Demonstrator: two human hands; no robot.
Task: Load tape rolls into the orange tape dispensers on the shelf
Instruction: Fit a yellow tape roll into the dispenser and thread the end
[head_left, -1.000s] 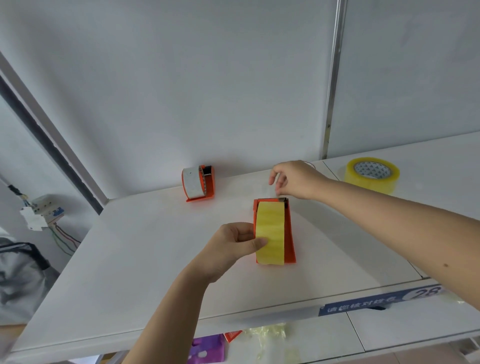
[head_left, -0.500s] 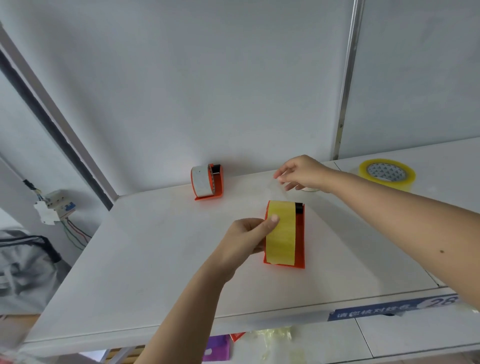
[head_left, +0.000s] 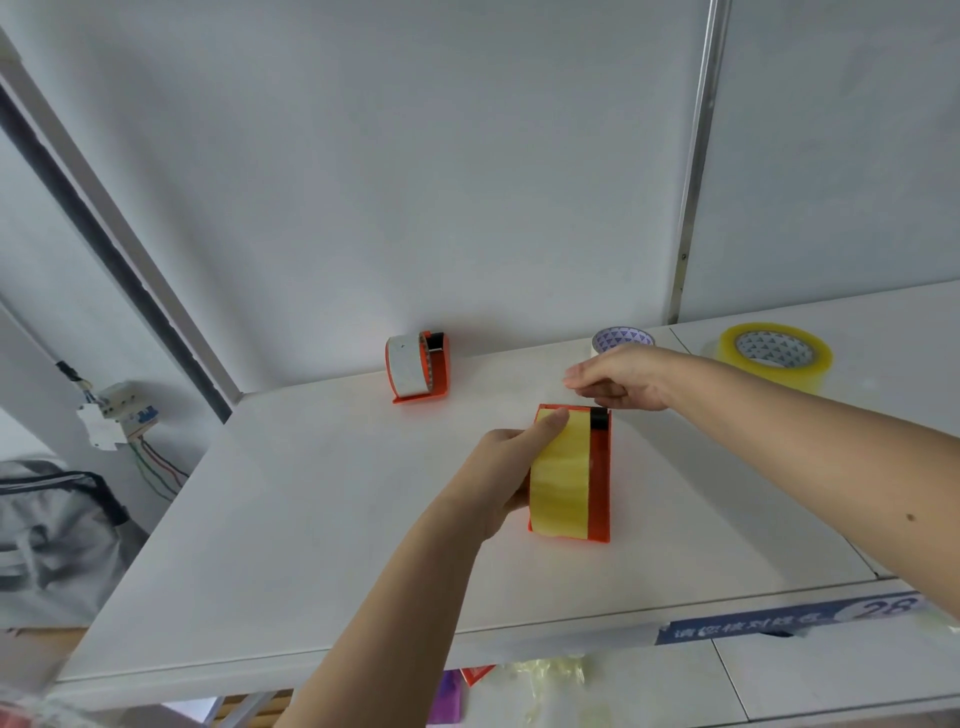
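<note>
An orange tape dispenser (head_left: 600, 483) lies in the middle of the white shelf (head_left: 311, 519) with a yellow tape roll (head_left: 561, 478) in it. My left hand (head_left: 493, 473) grips its left side, thumb on top of the roll. My right hand (head_left: 623, 376) hovers just past the dispenser's far end by the black cutter, fingers pinched together; a thin clear tape end seems held there but is faint. A second orange dispenser (head_left: 418, 366) with a pale roll stands upright near the back wall.
A loose pale tape roll (head_left: 623, 339) lies behind my right hand. A yellow roll (head_left: 774, 356) lies flat on the neighbouring shelf at the right. A metal upright (head_left: 696, 156) divides the back wall. A blue label (head_left: 779, 621) marks the front edge. Wiring (head_left: 117, 415) and a grey bag (head_left: 47, 525) sit left.
My right hand rose from the dispenser's far end, then came back down close to it. My left hand shifted its grip, thumb now lying over the roll. The camera drifted left.
</note>
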